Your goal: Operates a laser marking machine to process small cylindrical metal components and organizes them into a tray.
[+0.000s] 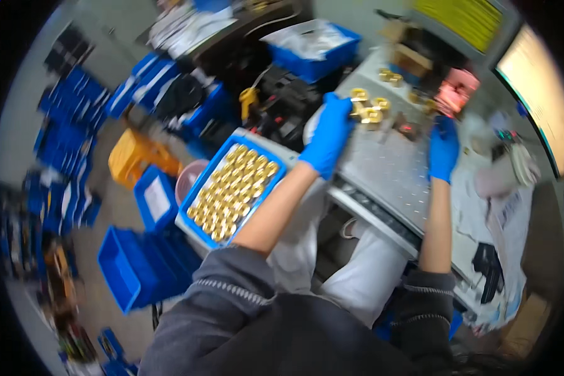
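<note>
My left hand [329,139], in a blue glove, reaches over the grey metal worktable [388,163]. Its fingers are bunched against a cluster of short, round brass-coloured parts [371,113]; motion blur softens their edges. Farther right, my right hand [444,150], also gloved in blue, is just below a shiny pinkish-red object [457,92] whose kind I cannot make out. Its fingers are dark and blurred. By my left forearm, a blue tray [188,217] holds many of the same brass-coloured parts in rows. A small dark reddish piece [408,130] lies between the hands.
More brass parts [390,78] sit at the table's back near a cardboard box [412,61]. A blue bin [319,59] with white wrapping stands beyond. Left are a yellow stool [138,156] and stacked blue bins [122,269]. White cloth [507,219] covers the right side.
</note>
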The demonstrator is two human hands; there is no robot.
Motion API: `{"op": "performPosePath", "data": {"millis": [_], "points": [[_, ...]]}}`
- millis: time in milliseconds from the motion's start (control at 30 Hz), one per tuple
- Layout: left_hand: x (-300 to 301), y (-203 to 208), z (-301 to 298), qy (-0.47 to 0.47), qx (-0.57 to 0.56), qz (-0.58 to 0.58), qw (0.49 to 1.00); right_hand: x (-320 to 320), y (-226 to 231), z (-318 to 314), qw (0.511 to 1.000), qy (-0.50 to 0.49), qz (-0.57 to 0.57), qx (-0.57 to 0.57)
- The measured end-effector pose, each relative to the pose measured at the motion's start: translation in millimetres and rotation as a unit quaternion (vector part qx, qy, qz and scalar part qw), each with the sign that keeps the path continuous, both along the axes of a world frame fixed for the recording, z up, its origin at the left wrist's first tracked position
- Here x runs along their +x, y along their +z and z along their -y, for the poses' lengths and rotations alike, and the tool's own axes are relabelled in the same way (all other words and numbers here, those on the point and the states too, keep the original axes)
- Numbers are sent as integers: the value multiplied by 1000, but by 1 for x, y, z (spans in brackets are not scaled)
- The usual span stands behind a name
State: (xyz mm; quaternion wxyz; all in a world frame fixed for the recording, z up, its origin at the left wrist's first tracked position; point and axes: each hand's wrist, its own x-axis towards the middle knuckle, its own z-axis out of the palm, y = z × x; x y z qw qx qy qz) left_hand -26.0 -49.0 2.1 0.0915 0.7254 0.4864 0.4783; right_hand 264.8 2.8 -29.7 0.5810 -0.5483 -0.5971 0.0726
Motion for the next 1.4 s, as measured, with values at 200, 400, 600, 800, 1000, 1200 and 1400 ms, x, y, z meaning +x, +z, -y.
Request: {"op": "performPosePath", "data": {"millis": [200,400,600,800,1000,1200,1400], "points": [[-69,-8,79,86,39,87,992,-98,75,52,939,190,279,68],[-225,-92,192,328,-78,131,932,-136,63,53,916,166,365,-1],[-313,-159,252,466,-114,-34,877,-143,59,53,926,125,354,-42],[-307,-149,245,532,-202,-119,814,-158,65,58,908,61,412,-41],[-313,-153,248,547,-207,-120,802,-349,48,92,916,321,240,-6],[-312,-152,244,534,-225,-68,812,-473,-87,26,850,455,254,-77],[-309,-134,249,496,-189,-118,839,-484,-130,12,819,476,311,-81]]}}
